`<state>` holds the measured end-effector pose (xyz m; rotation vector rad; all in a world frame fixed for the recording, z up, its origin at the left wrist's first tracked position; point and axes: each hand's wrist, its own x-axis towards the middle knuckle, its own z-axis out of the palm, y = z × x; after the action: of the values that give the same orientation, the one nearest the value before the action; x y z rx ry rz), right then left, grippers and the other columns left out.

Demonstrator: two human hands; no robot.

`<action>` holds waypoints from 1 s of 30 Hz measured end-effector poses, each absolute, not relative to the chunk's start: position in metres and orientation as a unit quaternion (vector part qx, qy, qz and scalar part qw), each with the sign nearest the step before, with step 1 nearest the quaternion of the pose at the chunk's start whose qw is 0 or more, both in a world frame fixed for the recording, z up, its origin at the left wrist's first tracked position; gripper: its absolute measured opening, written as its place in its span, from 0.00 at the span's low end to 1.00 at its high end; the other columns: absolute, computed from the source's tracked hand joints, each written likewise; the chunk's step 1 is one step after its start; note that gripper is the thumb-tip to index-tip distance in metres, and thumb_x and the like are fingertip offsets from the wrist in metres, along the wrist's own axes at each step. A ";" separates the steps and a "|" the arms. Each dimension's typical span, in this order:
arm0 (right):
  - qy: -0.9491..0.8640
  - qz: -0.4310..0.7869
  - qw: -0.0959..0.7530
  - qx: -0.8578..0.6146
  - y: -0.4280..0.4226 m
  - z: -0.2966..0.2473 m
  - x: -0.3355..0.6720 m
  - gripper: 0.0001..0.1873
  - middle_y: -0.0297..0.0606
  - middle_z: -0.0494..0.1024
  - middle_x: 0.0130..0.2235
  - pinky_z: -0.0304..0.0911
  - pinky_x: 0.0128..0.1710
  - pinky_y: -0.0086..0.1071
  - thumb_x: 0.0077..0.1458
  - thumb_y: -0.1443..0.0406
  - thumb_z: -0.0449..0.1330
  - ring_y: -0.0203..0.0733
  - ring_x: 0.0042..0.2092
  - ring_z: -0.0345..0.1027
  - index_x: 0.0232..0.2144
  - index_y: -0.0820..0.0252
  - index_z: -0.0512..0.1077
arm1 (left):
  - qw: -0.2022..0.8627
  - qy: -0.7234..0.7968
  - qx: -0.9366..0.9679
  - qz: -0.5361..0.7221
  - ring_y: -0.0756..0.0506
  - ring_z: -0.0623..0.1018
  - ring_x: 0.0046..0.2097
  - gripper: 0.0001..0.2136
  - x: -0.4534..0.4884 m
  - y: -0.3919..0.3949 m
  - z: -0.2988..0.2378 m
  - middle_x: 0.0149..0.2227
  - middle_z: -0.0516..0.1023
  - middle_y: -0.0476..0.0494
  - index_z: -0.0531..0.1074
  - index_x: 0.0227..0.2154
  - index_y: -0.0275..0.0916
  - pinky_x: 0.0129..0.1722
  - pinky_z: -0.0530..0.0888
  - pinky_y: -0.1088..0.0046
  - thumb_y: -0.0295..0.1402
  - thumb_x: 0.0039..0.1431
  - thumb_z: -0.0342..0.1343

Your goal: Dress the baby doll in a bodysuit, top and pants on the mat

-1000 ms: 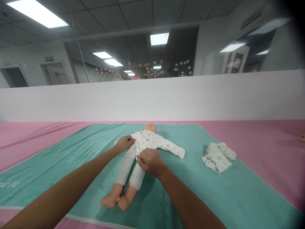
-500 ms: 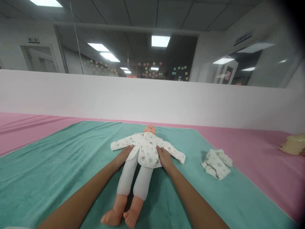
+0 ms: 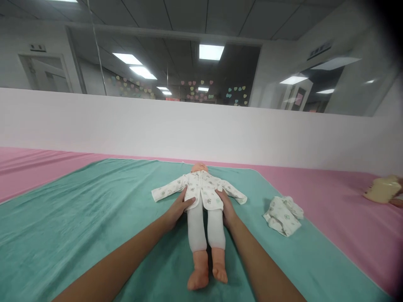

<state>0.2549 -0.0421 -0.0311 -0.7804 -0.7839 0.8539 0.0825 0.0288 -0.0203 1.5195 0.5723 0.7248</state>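
Observation:
A baby doll (image 3: 197, 230) lies on its back on a green sheet, its head away from me and its bare feet towards me. It wears a white printed jacket (image 3: 208, 191) with both sleeves spread out, over white legs. My left hand (image 3: 179, 208) grips the doll's left-hand side at the waist, thumb on top of the jacket hem. On the opposite side, my right hand (image 3: 227, 207) is wrapped against the waist, its fingers partly hidden beside and under the jacket.
A folded white printed garment (image 3: 284, 215) lies on the green sheet (image 3: 78, 222) to the right. Pink cloth (image 3: 333, 201) surrounds the sheet. At the far right is a pale yellow object (image 3: 382, 189), with part of a hand at its edge. A white wall (image 3: 189, 130) stands behind.
The doll's legs and feet have swung right, so its body lies straighter. Both hands moved right with it. The jacket front now hangs more centred, and the yellow object shifted slightly left.

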 end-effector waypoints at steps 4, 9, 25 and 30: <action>-0.352 0.389 0.778 -0.347 -0.037 -0.042 0.269 0.27 0.35 0.73 0.49 0.63 0.49 0.40 0.49 0.60 0.59 0.45 0.50 0.66 0.52 0.52 0.63 | 0.647 0.238 0.655 0.308 0.39 0.55 0.62 0.38 0.085 0.028 -0.012 0.64 0.49 0.45 0.45 0.62 0.46 0.59 0.60 0.62 0.43 0.51 0.56; -0.365 0.390 0.766 -0.356 -0.035 -0.045 0.269 0.27 0.35 0.70 0.53 0.59 0.53 0.41 0.50 0.58 0.58 0.46 0.54 0.63 0.54 0.52 0.62 | 0.636 0.179 0.712 0.237 0.39 0.60 0.60 0.38 0.060 0.036 -0.012 0.63 0.52 0.46 0.48 0.61 0.48 0.55 0.65 0.63 0.33 0.47 0.58; -0.379 0.501 0.608 -0.486 -0.097 -0.044 0.258 0.34 0.40 0.71 0.50 0.66 0.46 0.42 0.46 0.58 0.64 0.46 0.47 0.69 0.55 0.50 0.59 | 0.174 0.358 0.877 0.270 0.46 0.69 0.28 0.09 0.061 0.045 -0.037 0.26 0.70 0.45 0.61 0.20 0.39 0.24 0.57 0.73 0.33 0.53 0.47; -0.309 0.555 0.597 -0.489 -0.095 -0.045 0.239 0.23 0.44 0.76 0.42 0.69 0.40 0.40 0.47 0.57 0.63 0.46 0.40 0.72 0.45 0.58 0.68 | 0.113 0.360 0.867 0.325 0.49 0.64 0.24 0.07 0.059 0.038 -0.029 0.21 0.65 0.50 0.57 0.20 0.40 0.24 0.55 0.74 0.29 0.51 0.47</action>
<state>0.2391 -0.0947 -0.0448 -1.1359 -0.7163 1.2884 0.0593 0.0385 -0.0286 2.5456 1.0558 0.9532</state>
